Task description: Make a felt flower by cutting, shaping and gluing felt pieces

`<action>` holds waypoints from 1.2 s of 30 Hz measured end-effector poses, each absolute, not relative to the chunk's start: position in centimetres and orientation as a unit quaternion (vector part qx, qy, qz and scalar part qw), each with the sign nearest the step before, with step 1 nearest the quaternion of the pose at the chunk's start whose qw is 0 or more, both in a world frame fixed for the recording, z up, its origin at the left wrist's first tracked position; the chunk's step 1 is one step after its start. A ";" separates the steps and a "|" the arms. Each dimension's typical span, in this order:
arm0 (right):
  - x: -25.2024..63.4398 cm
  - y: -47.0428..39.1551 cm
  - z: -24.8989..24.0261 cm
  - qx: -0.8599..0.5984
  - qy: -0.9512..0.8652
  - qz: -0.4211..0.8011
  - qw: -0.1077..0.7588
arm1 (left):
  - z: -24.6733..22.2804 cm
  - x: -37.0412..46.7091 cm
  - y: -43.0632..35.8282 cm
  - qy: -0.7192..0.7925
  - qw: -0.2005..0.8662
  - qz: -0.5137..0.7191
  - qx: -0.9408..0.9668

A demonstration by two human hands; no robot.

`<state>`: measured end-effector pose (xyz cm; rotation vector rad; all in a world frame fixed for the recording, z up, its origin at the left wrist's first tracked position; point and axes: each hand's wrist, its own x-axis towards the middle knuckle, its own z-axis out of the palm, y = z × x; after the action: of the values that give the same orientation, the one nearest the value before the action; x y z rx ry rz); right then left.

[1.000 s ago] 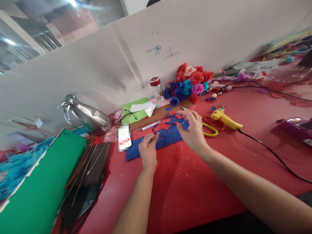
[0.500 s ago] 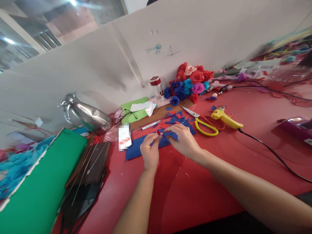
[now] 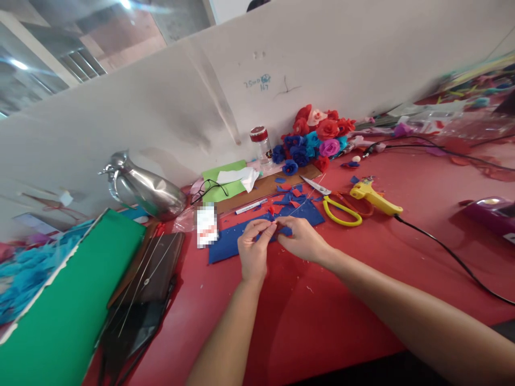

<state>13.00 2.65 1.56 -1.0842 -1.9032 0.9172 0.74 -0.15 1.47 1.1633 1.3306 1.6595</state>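
A small paper flower (image 3: 271, 212), red in the middle with some blue around it, stands up at my pinched fingertips. My left hand (image 3: 253, 249) is closed on its base with thumb and fingers. Close against it, my right hand (image 3: 303, 238) is also closed at the flower's base; its fingertips are partly hidden. A thin pale wire (image 3: 308, 197) slants up to the right from behind my right hand. Beneath both hands lies a sheet of blue crepe paper (image 3: 227, 245). Blue and red paper scraps (image 3: 295, 197) are strewn just beyond.
Yellow-handled scissors (image 3: 341, 210) and a yellow glue gun (image 3: 376, 197) lie to the right, its cord trailing. Paper roses (image 3: 314, 134), a lidded jar (image 3: 262, 147) and a marker (image 3: 251, 206) are behind. Leftward are a phone (image 3: 206, 228), steel jug (image 3: 151, 185) and green box (image 3: 68, 300).
My hands have come together, the right one moving in against the left. The blue paper strip between them is now mostly hidden, and the red centre sits higher above the fingertips.
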 end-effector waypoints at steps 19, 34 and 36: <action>13.1 2.6 1.3 -0.444 -0.758 0.285 0.383 | 2.5 0.5 0.1 0.512 0.433 0.644 0.370; 13.1 2.2 0.9 -0.444 -0.777 0.234 0.380 | 2.4 0.5 0.0 0.527 0.394 0.640 0.396; 13.1 2.2 0.9 -0.446 -0.778 0.228 0.378 | 2.2 0.5 0.0 0.531 0.381 0.634 0.414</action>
<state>13.08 2.19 0.91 -1.1409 -1.9899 0.5826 0.45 -0.02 2.21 1.0563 1.3543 1.6196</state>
